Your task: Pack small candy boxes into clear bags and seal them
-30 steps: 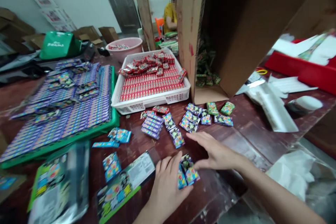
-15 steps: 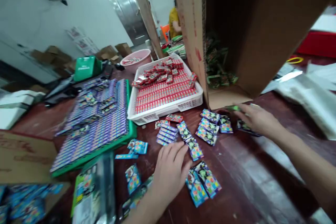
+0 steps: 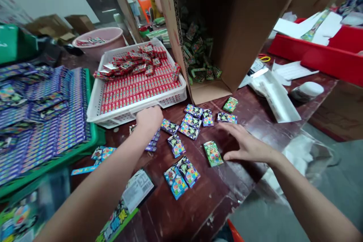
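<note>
My left hand (image 3: 149, 121) reaches to the front edge of a white basket (image 3: 113, 121). Its fingers are curled down over small packets and hidden behind the knuckles; a purple-edged stack (image 3: 152, 141) shows beside it. With fingers spread and nothing in them, my right hand (image 3: 248, 144) hovers low over the table. Left of its thumb lies a green packet (image 3: 212, 154); just beyond its fingertips is a purple packet (image 3: 227, 117). Another green packet (image 3: 230, 104) lies farther back. A blue packet (image 3: 176, 181) and a purple-and-black packet (image 3: 188, 171) lie side by side nearer me.
Rows of red packets (image 3: 136, 92) fill the white basket. A green tray (image 3: 98, 136) of purple packets stands left. Behind the table's middle, a tall cardboard box (image 3: 210, 94) holds green packets. A pink tub (image 3: 99, 47), a red bin (image 3: 312, 53) and a white-lidded jar (image 3: 307, 90) surround the area.
The view has swung right. My left hand has moved forward to the basket's edge and curled. My right hand has come back and opened; a green packet now lies beside it.
</note>
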Tool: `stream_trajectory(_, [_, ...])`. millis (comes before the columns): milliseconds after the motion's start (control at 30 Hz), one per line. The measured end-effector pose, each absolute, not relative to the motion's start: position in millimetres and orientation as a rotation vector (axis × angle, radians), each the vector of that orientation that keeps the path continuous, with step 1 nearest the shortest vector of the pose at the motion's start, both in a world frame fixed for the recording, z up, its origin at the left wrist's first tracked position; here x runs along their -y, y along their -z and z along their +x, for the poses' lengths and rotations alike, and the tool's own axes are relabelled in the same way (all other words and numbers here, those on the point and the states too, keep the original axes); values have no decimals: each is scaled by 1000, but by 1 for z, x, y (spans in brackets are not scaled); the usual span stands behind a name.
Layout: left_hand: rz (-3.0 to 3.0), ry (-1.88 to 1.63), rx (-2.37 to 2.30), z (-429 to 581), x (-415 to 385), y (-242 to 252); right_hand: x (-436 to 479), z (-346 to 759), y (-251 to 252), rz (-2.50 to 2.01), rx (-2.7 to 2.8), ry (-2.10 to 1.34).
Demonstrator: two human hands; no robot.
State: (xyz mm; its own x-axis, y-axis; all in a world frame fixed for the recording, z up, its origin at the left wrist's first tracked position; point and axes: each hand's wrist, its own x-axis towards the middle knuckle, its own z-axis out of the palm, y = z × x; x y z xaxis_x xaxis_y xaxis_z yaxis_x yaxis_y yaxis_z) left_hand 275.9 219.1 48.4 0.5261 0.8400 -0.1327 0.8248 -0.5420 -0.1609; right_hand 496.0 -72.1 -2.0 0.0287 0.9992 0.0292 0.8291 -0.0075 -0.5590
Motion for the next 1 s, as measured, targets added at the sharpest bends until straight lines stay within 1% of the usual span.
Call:
stream_trajectory(167, [-2709,-87,1289,257,-175,-89,84,470,18,-1789,1978,-637])
stream_trajectory(267, [-3003,98,1151,251,-146,-101,67,449,28,-1734,1999,-653])
stream_trajectory(367, [-3455,110,1107,245,-126,-87,56,442,31,-1693,1995,-667])
stream_trajectory(467, [-3754,-59,1126,242,-110,-60,64,454,30,-1760,1961,-615])
stream_trajectory(600, [-3859,-80,1119,248,-91,-32,90,476,32,-1885,1942,-551])
stream_trajectory(767, [-3903,-37,1143,257,-81,-21,99,469,28,-1991,1957,-465])
stream_trajectory(900, [-3886,147,1259,261,-79,-17,85,456,11,-1892,2124,-452])
stream_trajectory(967, [-3857,330,1359,263,-76,-14,82,458,7,-1936,2083,-345])
stream_trajectory(1000, [-3836,439,1422,264,-74,-12,82,461,8,-2010,1977,-248])
